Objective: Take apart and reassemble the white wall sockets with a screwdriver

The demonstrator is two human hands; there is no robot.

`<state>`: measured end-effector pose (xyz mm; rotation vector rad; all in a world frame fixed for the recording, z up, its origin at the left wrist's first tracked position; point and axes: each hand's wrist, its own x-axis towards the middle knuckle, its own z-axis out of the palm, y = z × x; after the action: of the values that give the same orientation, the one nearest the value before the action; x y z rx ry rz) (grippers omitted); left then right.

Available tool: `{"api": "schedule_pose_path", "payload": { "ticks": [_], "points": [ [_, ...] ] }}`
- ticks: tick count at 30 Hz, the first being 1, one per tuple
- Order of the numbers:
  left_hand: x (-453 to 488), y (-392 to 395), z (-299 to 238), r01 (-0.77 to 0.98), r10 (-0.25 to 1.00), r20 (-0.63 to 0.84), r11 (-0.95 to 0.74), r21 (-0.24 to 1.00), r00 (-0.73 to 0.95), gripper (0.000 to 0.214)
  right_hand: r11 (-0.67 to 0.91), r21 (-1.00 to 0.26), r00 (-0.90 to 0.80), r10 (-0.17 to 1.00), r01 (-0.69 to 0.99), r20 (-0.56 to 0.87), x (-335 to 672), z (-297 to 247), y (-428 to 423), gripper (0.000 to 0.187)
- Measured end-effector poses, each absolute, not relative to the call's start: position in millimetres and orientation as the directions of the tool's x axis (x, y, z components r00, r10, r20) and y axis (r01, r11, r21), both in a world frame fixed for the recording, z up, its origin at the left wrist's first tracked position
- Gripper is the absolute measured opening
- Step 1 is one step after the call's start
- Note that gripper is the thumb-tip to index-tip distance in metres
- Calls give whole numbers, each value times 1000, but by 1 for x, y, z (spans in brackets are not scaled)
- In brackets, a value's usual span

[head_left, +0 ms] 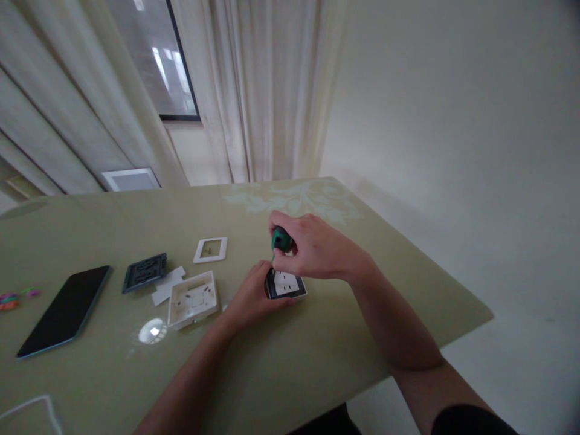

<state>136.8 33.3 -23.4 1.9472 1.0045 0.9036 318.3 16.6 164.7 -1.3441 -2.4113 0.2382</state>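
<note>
My right hand [308, 244] is closed around the green and black handle of a screwdriver [281, 239], held upright. Its shaft points down at the far left part of a wall socket [286, 283], where the tip is hidden. The socket has a white face with slots and a dark border, and it lies on the table. My left hand [258, 294] grips the socket from the left, fingers at the far side and thumb along the near edge. Left of that hand sits an open white mounting box [194, 300]. A white square frame [211, 249] lies farther back with small bits inside it.
A dark grey plate [145, 272] and white flat pieces [168, 285] lie left of the box. Farther left are a black tablet [66, 311] and small colourful items [16, 299]. A white cable [45, 405] is at the near left. The table [362, 326] ends by the wall.
</note>
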Motion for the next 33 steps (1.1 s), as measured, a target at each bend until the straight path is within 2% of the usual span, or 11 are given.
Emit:
{"api": "schedule_pose_path", "payload": {
  "ticks": [3, 5, 8, 10, 13, 18, 23, 33],
  "points": [
    [137, 34, -24, 374, 844, 253, -453, 810, 473, 68, 436, -222, -378, 889, 872, 258, 318, 164, 18, 32],
    [136, 35, -24, 372, 843, 247, -449, 812, 478, 68, 482, -267, -429, 872, 835, 235, 318, 163, 20, 32],
    [135, 36, -22, 329, 831, 239, -439, 836, 503, 64, 636, -401, -622, 761, 659, 185, 319, 163, 21, 17],
    [134, 36, -21, 310, 827, 238, -434, 846, 509, 63, 677, -409, -658, 723, 612, 211, 319, 163, 18, 13],
    [134, 35, -20, 311, 836, 233, -422, 852, 498, 62, 662, -332, -602, 750, 672, 275, 317, 163, 14, 19],
    [132, 35, -20, 335, 834, 230, -432, 837, 502, 74, 506, -217, -452, 855, 835, 256, 322, 163, 21, 24],
    [131, 34, -20, 360, 834, 220, -435, 825, 506, 82, 511, -257, -423, 845, 820, 327, 330, 163, 31, 16],
    [132, 34, -19, 382, 836, 203, -431, 818, 509, 70, 518, -282, -460, 852, 808, 249, 324, 161, 31, 15]
  ]
}}
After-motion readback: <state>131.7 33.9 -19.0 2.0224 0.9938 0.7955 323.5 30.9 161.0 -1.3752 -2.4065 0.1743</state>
